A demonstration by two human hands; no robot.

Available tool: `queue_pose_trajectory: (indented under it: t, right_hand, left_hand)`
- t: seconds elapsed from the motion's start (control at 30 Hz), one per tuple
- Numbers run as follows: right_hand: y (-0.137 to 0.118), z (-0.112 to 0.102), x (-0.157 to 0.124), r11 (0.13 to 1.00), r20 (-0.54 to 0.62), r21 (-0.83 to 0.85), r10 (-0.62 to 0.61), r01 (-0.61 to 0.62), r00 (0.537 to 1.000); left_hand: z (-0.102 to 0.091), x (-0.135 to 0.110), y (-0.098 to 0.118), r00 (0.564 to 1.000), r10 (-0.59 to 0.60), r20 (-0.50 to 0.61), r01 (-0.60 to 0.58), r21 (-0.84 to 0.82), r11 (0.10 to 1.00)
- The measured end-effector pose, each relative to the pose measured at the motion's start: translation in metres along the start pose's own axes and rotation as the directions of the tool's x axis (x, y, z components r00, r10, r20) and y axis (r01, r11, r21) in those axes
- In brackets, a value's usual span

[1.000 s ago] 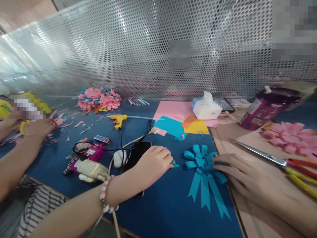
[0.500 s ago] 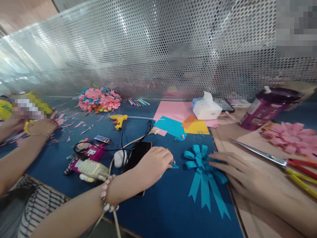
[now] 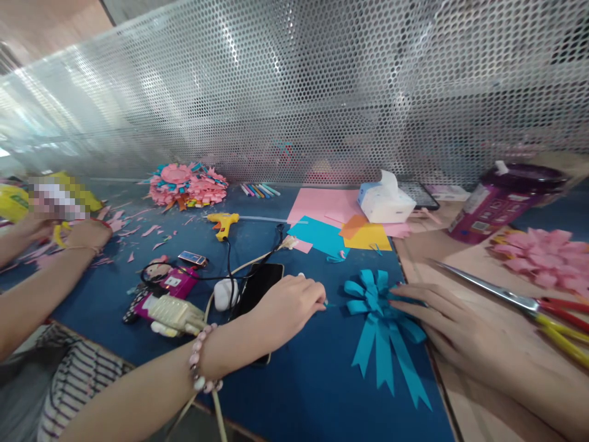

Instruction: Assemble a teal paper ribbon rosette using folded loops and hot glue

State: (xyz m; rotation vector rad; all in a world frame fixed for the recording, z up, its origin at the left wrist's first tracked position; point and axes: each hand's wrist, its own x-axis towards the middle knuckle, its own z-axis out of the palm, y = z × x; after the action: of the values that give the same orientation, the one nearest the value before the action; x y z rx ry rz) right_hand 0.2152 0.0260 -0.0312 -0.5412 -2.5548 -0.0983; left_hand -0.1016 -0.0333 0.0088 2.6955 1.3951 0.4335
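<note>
My left hand (image 3: 289, 307) is closed in a pinch over the dark table. A small blue paper strip (image 3: 326, 303) pokes out at its fingertips, mostly hidden by them. To the right lies a blue paper bow (image 3: 372, 305) with curled loops on top and notched tails spreading downward. My right hand (image 3: 446, 325) rests at the bow's right side, fingers stretched out and their tips touching its loops. The thumb is out of sight. Close to the right hand lie scissors (image 3: 501, 290) with red and yellow handles.
A yellow glue gun (image 3: 223, 224), coloured paper sheets (image 3: 322, 205), a tissue box (image 3: 386, 202) and a purple cup (image 3: 497, 202) stand farther back. A phone (image 3: 262, 285), cables and a doll-like pouch (image 3: 175, 301) lie near my left arm. Another person's hands (image 3: 85, 233) work at far left.
My left hand's fingers have curled in, so less of the blue strip shows. My right hand and the bow keep their places; the view has shifted slightly.
</note>
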Motion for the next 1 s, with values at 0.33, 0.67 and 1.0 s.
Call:
queue_pose_trajectory:
  t: [0.33,0.67,1.0]
  right_hand:
    - [-0.0030,-0.0028,0.0021,1.000,-0.022,-0.006,0.023,-0.023,1.000]
    - [-0.0041,-0.0042,0.0060,0.999,-0.052,-0.033,0.021,-0.023,0.998]
    - [-0.0029,-0.0031,0.0043,0.998,-0.042,-0.025,0.052,-0.053,0.998]
  left_hand:
    - [-0.0002,-0.0003,0.0000,1.000,0.029,-0.009,-0.029,0.020,0.999]
    - [-0.0014,-0.0021,-0.0007,0.997,0.065,-0.044,-0.064,0.022,0.998]
    - [-0.0026,-0.0013,0.0008,0.996,0.075,-0.043,-0.072,0.051,0.996]
